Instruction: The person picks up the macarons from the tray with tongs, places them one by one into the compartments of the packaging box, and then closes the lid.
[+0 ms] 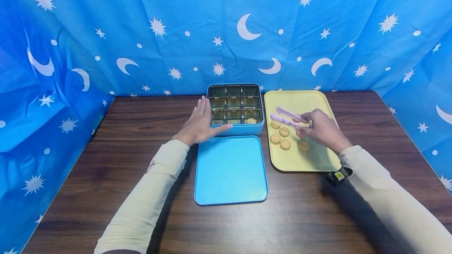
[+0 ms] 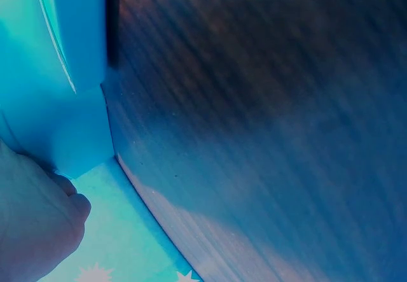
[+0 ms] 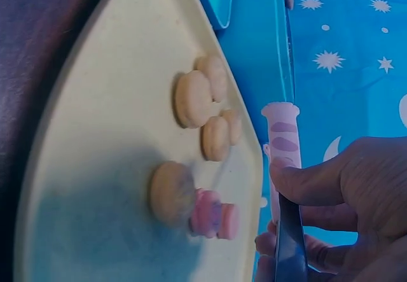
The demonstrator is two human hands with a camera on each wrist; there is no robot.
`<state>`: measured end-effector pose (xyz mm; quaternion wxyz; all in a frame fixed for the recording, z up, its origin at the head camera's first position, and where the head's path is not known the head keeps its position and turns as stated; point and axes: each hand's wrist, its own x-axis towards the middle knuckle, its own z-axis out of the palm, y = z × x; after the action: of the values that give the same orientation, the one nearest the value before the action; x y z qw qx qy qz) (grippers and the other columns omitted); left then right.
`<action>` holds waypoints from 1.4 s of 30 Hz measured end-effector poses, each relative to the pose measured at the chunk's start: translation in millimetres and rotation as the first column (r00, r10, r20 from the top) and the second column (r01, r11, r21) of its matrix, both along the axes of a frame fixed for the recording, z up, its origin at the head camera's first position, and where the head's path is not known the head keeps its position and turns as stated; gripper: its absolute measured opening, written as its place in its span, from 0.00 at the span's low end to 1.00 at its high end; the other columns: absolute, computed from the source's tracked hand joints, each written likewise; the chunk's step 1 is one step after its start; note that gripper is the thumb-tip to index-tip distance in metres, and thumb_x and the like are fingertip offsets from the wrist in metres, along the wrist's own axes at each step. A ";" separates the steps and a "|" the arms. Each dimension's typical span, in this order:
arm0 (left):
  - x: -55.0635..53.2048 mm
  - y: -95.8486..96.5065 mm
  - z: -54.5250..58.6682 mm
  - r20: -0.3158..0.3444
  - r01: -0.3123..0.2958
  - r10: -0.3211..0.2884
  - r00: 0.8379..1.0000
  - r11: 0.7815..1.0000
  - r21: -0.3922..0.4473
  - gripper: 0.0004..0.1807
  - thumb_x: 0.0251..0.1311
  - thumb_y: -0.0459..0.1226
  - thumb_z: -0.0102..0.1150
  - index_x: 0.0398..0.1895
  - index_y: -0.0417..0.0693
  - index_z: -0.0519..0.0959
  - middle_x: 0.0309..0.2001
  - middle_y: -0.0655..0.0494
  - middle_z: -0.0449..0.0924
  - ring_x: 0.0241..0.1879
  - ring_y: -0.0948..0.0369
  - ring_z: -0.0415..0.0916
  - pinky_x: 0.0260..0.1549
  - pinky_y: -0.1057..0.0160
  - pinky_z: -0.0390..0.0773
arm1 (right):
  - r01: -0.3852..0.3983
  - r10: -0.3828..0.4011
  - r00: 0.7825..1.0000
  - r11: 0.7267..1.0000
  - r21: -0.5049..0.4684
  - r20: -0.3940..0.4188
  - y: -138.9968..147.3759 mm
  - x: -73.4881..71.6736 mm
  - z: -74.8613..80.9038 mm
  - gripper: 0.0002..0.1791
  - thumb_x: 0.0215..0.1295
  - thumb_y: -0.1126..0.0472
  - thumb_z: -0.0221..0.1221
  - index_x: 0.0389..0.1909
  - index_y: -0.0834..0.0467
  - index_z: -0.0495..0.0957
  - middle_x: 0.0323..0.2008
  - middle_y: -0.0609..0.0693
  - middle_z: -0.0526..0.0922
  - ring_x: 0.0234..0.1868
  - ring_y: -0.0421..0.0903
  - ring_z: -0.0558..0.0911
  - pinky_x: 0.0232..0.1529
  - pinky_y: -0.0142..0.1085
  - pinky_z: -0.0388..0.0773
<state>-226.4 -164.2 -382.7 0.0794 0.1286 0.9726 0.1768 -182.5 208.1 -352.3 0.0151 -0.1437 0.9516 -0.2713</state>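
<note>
My left hand lies with fingers extended along the left side of a blue tin, thumb over its front rim. Inside the tin a dark divided insert forms several compartments; a round cookie sits in the front right one. Over the yellow tray, my right hand grips pink tongs, their tips parted with nothing between them. Several round cookies lie on the tray beneath. In the right wrist view, small pink pieces sit beside one cookie.
A flat blue lid lies in front of the tin on the dark wooden table. Blue cloth with stars and moons hangs behind and at both sides. A dark wrist device hangs under the right sleeve.
</note>
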 end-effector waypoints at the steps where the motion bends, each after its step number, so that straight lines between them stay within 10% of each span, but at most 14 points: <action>1: -0.2 -0.2 -0.2 0.000 0.000 0.000 1.000 1.000 0.001 0.72 0.54 0.80 0.44 0.80 0.39 0.27 0.81 0.43 0.20 0.79 0.50 0.20 0.76 0.47 0.33 | -0.002 0.002 1.000 1.000 0.005 0.002 0.3 0.4 -1.2 0.21 0.61 0.65 0.67 0.52 0.76 0.81 0.31 0.60 0.80 0.25 0.48 0.66 0.25 0.39 0.62; 37: -0.4 -0.2 -1.4 0.012 -0.001 0.001 1.000 1.000 0.011 0.71 0.54 0.79 0.44 0.80 0.40 0.26 0.80 0.48 0.15 0.79 0.51 0.19 0.76 0.50 0.32 | 0.006 -0.005 1.000 1.000 0.009 -0.011 2.8 3.5 -11.4 0.11 0.62 0.66 0.67 0.42 0.71 0.85 0.22 0.52 0.74 0.24 0.47 0.68 0.24 0.39 0.63; 42: -0.2 -0.2 -1.0 0.013 -0.002 0.002 1.000 1.000 0.018 0.71 0.55 0.79 0.45 0.80 0.40 0.27 0.80 0.48 0.15 0.79 0.51 0.19 0.76 0.49 0.32 | 0.002 -0.002 0.999 1.000 0.008 -0.033 3.3 1.6 -4.7 0.18 0.62 0.66 0.66 0.49 0.75 0.82 0.33 0.62 0.83 0.28 0.50 0.70 0.30 0.41 0.67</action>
<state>-226.6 -164.4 -383.7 0.0844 0.1270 0.9706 0.1863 -180.9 211.4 -357.0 -0.0003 -0.1471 0.9530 -0.2649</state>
